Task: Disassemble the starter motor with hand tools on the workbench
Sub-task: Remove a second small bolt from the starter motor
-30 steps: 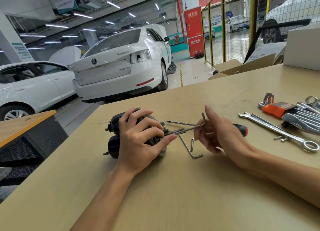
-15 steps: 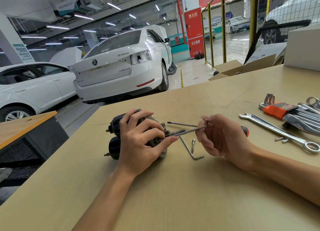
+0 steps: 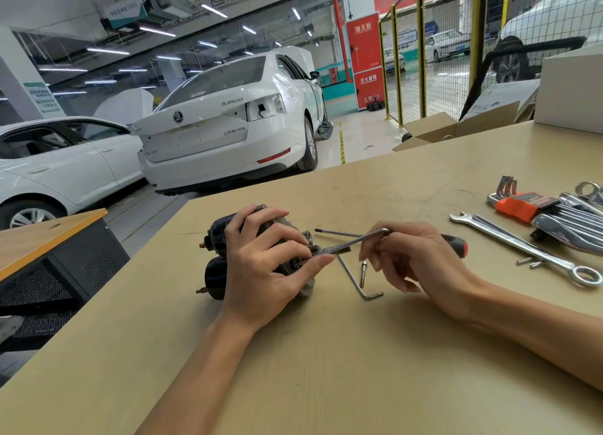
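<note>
The black starter motor (image 3: 218, 271) lies on its side on the tan workbench (image 3: 326, 369). My left hand (image 3: 264, 268) grips it from above, fingers curled over the housing and the thumb stretched along its front end. A silver hex key (image 3: 352, 241) runs from the motor's front face up to my right hand (image 3: 411, 261), which pinches the key's bent end between fingertips. The key's tip at the motor is partly hidden by my left fingers.
A second hex key (image 3: 357, 283) and a loose bolt (image 3: 363, 273) lie right of the motor. A red-handled screwdriver (image 3: 455, 243) sits behind my right hand. At the right are a combination wrench (image 3: 522, 250), an orange hex key holder (image 3: 525, 206), more wrenches and two small pins (image 3: 528, 262).
My right hand has turned the hex key: its bent end swung from upright to pointing right and down, and the fingers closed round it. The left hand and motor have stayed put.
</note>
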